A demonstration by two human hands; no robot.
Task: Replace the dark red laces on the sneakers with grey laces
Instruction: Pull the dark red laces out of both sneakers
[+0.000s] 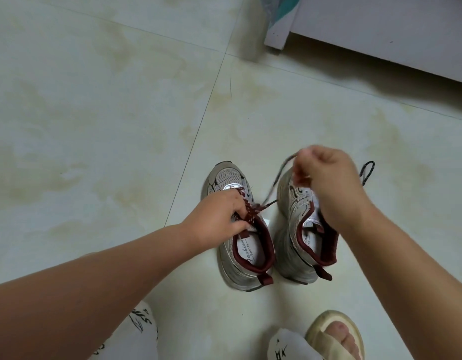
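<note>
Two grey sneakers with dark red lining stand side by side on the tiled floor. The left sneaker (240,245) still carries a dark red lace (246,206) bunched at its tongue. My left hand (219,216) rests on that tongue and grips the lace there. My right hand (328,178) is raised over the right sneaker (297,240) and pinches a lace end (279,175) that runs taut down to the left sneaker's knot. A dark speckled lace loop (367,172) pokes out behind my right hand.
A pale cabinet base (380,35) stands at the back right. My foot in a beige sandal (336,333) and white patterned trouser legs (136,333) fill the near edge. Cream tiles stretch away to the left.
</note>
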